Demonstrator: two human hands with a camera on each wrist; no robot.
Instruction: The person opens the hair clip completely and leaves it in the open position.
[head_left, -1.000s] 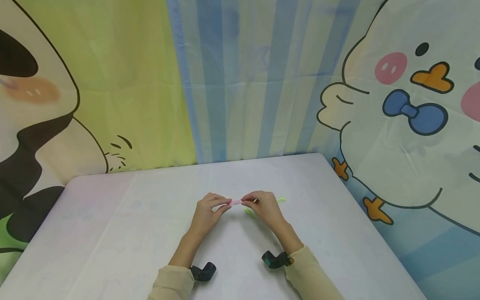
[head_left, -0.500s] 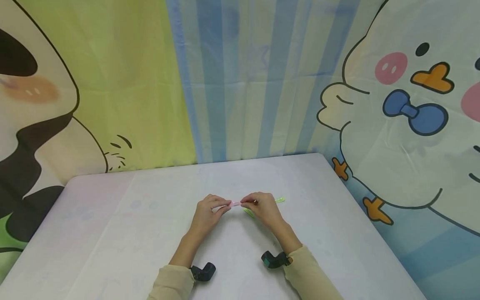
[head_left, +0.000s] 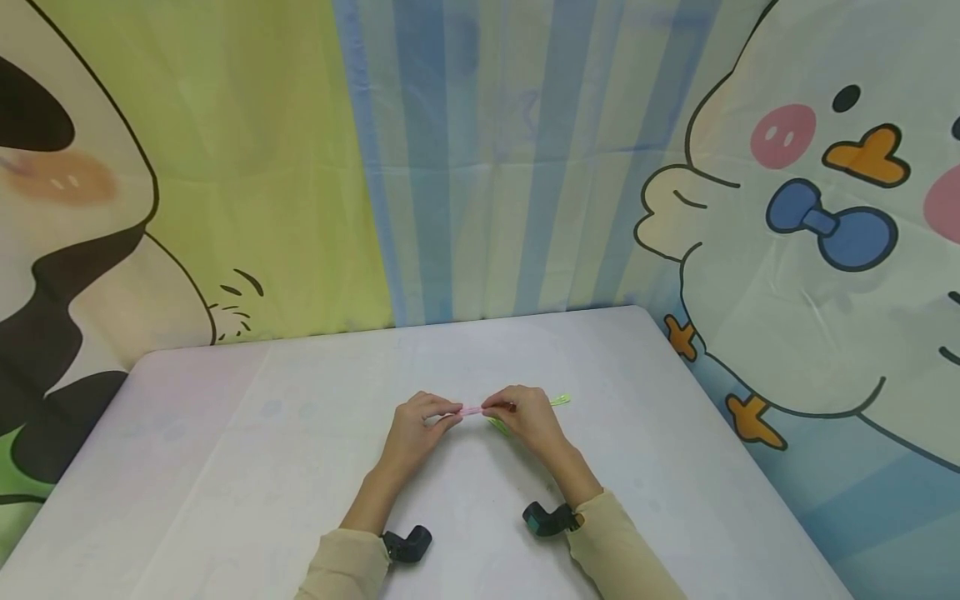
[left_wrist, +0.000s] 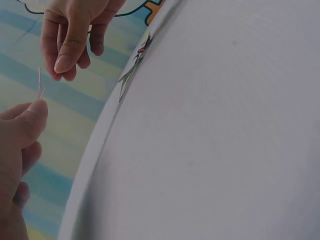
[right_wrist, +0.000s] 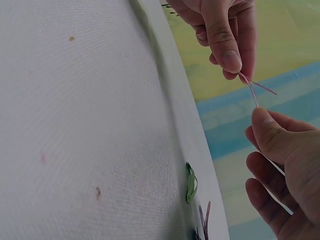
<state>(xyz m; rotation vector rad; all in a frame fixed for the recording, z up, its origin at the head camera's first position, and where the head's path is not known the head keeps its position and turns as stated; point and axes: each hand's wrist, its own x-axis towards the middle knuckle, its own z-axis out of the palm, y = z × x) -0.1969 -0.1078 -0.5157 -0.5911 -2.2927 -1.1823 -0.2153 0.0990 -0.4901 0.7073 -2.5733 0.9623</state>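
Note:
Thin pink strands (head_left: pixel 471 410) stretch between my two hands above the middle of the table. My left hand (head_left: pixel 417 427) pinches one end between thumb and forefinger. On the other side, the thumb and fingers of my right hand (head_left: pixel 529 421) pinch the strands too. In the right wrist view the pink strands (right_wrist: pixel 254 88) fork, with one loose tip sticking out sideways. Beneath and beyond my right hand, a bright green looped strand (head_left: pixel 498 426) lies on the table, and green ends (head_left: pixel 560 400) show past the knuckles. The right hand hides whatever lies between.
A white-covered table (head_left: pixel 247 467) spreads under both arms. Darker pinkish strands (right_wrist: pixel 206 220) lie near the green loop in the right wrist view. Printed curtains (head_left: pixel 487 167) hang behind and beside the table. Each wrist wears a black camera (head_left: pixel 407 544).
Both hands have sunk slightly, carrying the pink strands a little lower. The pinching grips look the same, and the green strands lie where they were.

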